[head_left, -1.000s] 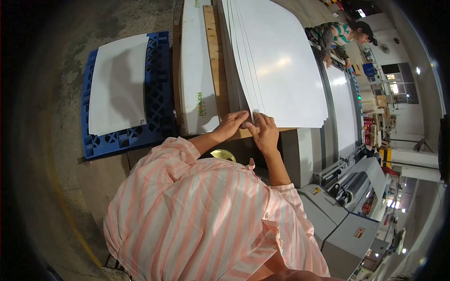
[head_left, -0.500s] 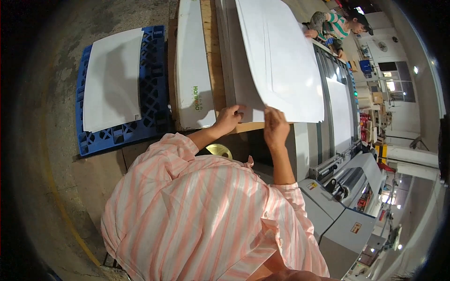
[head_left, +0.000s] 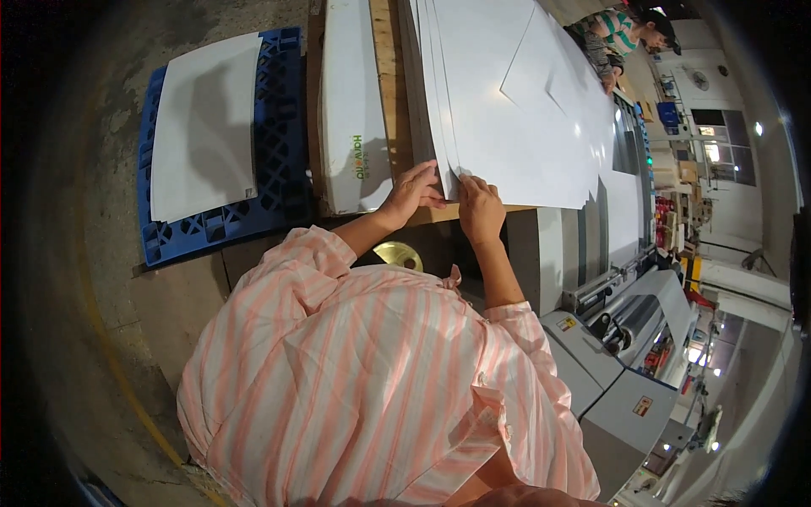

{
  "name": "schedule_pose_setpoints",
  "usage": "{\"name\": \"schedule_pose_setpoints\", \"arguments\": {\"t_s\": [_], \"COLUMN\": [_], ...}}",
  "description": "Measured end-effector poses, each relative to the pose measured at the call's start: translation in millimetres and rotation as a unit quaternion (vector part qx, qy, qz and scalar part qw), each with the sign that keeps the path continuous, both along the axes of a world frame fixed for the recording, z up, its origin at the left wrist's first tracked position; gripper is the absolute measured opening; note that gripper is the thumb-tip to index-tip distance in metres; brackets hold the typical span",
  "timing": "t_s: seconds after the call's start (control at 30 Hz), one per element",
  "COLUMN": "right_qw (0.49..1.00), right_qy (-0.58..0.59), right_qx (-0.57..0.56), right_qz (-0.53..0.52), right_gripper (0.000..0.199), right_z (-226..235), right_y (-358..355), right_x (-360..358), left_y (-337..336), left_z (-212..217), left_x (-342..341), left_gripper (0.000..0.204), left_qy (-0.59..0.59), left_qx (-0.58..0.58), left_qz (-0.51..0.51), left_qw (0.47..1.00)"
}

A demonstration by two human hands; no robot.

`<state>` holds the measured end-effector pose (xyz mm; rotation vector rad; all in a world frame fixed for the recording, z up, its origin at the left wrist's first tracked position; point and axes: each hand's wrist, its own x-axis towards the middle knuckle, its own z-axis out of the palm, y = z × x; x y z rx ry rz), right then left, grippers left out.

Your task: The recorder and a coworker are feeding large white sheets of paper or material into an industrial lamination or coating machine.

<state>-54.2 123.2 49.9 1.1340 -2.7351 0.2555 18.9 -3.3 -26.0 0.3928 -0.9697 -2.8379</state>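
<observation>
A large white paper sheet lies over a stack of sheets in front of me and reaches right over the machine bed. My right hand is closed on the sheet's near edge, thumb and fingers pinching it close to the corner. Just to its left, my left hand rests at the corner of the stack, its fingers apart and touching the paper edges. Along the left side, the edges of several sheets show slightly out of line.
Left on the floor, a blue plastic pallet bears white sheets. A long white box stands beside the stack. To the right is a grey machine with a shiny roller. A co-worker stands at the far right.
The lifted left side of the top sheet has come down flatter onto the stack. My right hand has moved slightly left with its edge. The co-worker's hand has moved toward the sheet's far side.
</observation>
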Motion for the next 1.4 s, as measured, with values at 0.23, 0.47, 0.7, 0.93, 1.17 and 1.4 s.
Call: {"name": "schedule_pose_setpoints", "arguments": {"t_s": [0.23,0.47,0.7,0.93,1.17,1.4], "right_qw": [0.996,0.958,0.984,0.994,0.994,0.994], "right_qy": [-0.086,-0.245,-0.136,-0.011,-0.008,-0.056], "right_qx": [-0.025,-0.134,-0.084,-0.105,-0.079,-0.075], "right_qz": [-0.001,-0.063,-0.077,0.011,0.07,0.056], "right_gripper": [0.025,0.027,0.021,0.014,0.022,0.024], "right_z": [24,9,12,14,-1,-3], "right_y": [-13,-5,-8,1,3,3], "right_x": [13,-3,0,5,16,20], "left_y": [-3,-4,-1,4,7,6], "left_z": [5,8,-5,12,-6,-10], "left_x": [2,-4,-9,-8,-8,-10], "left_gripper": [0.05,0.044,0.051,0.031,0.022,0.019], "left_qy": [0.04,0.042,0.005,-0.001,0.03,0.009], "left_qx": [0.024,-0.101,-0.15,-0.321,-0.464,-0.478], "left_qz": [-0.014,-0.036,-0.035,0.126,0.097,0.071], "left_qw": [0.999,0.993,0.988,0.939,0.88,0.875]}}
